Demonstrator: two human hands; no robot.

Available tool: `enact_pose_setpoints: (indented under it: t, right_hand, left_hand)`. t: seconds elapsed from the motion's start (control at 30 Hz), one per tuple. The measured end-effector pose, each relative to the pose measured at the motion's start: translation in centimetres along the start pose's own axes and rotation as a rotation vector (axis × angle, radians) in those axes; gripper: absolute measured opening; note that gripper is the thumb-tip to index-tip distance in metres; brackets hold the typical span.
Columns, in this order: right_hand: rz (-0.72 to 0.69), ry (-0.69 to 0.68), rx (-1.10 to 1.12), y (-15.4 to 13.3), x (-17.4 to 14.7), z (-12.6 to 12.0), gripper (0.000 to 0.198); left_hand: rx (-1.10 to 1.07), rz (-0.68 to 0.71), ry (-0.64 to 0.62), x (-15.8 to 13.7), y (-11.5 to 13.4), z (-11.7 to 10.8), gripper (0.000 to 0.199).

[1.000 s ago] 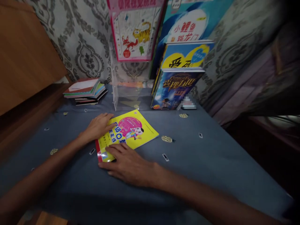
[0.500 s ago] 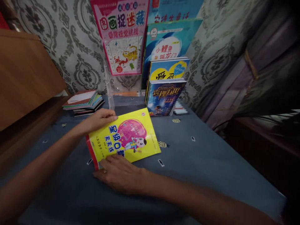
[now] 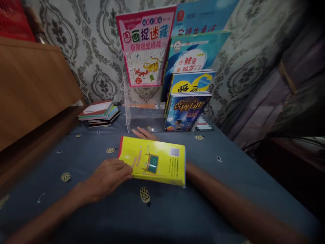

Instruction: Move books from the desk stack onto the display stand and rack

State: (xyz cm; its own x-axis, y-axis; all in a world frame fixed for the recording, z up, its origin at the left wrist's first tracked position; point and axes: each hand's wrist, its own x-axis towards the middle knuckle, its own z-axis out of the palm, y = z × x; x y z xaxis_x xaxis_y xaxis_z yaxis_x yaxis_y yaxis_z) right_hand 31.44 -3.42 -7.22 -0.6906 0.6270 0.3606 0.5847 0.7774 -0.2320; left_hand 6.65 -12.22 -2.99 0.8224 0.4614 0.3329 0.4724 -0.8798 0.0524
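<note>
A yellow workbook (image 3: 154,161) is tilted above the blue cloth, showing a cover with a chalkboard picture and a square code. My left hand (image 3: 111,178) pinches its near left corner between thumb and fingers. Behind the workbook is my right hand (image 3: 145,133); only its stretched fingers show past the far edge, pointing toward a clear stand. The palm is hidden, so whether it touches the workbook I cannot tell. The clear acrylic stand (image 3: 128,118) holds a pink picture book (image 3: 147,47) at upper left and several books on its right side, a dark blue book (image 3: 186,112) in front.
A stack of thin books (image 3: 99,113) lies left of the stand. At the far left stands a wooden cabinet (image 3: 33,91) with a red object (image 3: 15,20) on it. A curtain (image 3: 269,98) hangs at the right. The blue cloth (image 3: 83,159) has pineapple prints.
The workbook has turned over from its cartoon front to the chalkboard side. My left hand shifted to the near left corner; my right hand went from the front behind the workbook.
</note>
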Motion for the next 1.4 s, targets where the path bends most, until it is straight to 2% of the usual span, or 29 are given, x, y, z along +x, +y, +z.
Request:
enact_pose_setpoints:
  t: [0.07,0.13,0.2,0.27,0.33,0.43,0.53,0.63,0.8,0.87,0.97,1.13,1.23,1.3,1.4]
  right_hand:
    - [0.001,-0.028,0.048,1.7,-0.5,0.7,0.069]
    - [0.002,-0.048,0.121,3.1,-1.2,1.5,0.072]
    - [0.063,0.005,0.195,4.2,-1.8,2.0,0.058]
    - [0.188,0.092,0.249,5.3,-2.2,2.0,0.045]
    - [0.283,0.131,0.294,6.2,-2.5,1.5,0.04]
    - [0.284,0.091,0.367,6.6,-3.1,0.0,0.037]
    - [0.233,0.024,0.383,5.3,-4.3,-1.2,0.036]
    - [0.175,-0.003,0.28,2.5,-5.7,-1.7,0.032]
    - [0.267,0.003,0.171,-1.0,-8.2,-1.6,0.031]
    - [0.311,-0.007,0.176,-1.7,-8.9,-1.6,0.03]
    - [0.342,-0.002,0.191,-2.8,-9.4,-1.7,0.028]
    - [0.339,-0.024,0.29,-6.1,-8.8,-0.9,0.025]
    - [0.368,-0.038,0.299,-7.3,-8.6,-0.1,0.024]
    - [0.372,-0.03,0.309,-7.4,-8.6,0.2,0.023]
    - [0.36,-0.02,0.343,-7.0,-8.7,0.4,0.024]
  left_hand:
    - [0.004,-0.004,-0.005,-0.8,0.2,2.0,0.039]
    - [-0.006,-0.013,-0.022,-1.1,0.4,2.7,0.04]
    - [-0.045,-0.047,-0.074,-1.2,0.6,2.4,0.039]
    - [-0.111,-0.084,-0.15,-1.3,0.5,1.7,0.037]
    - [-0.18,-0.105,-0.203,-1.4,0.3,1.1,0.04]
    - [-0.238,-0.13,-0.209,-1.3,-0.5,1.3,0.04]
    - [-0.144,-0.197,-0.19,-1.1,-1.8,2.4,0.04]
    - [0.0,-0.256,-0.22,-1.2,-2.8,3.1,0.048]
    - [-0.044,-0.14,-0.379,-2.9,-2.7,2.2,0.085]
    - [-0.092,-0.089,-0.392,-3.2,-2.9,1.6,0.076]
    - [-0.098,-0.126,-0.358,-2.6,-4.8,1.1,0.041]
    - [-0.002,-0.358,-0.319,-1.5,-8.4,0.8,0.038]
    - [-0.006,-0.383,-0.314,-3.1,-7.5,0.4,0.042]
    - [-0.09,-0.291,-0.357,-5.2,-5.8,0.0,0.062]
    - [-0.131,-0.292,-0.432,-8.3,-3.1,-0.3,0.085]
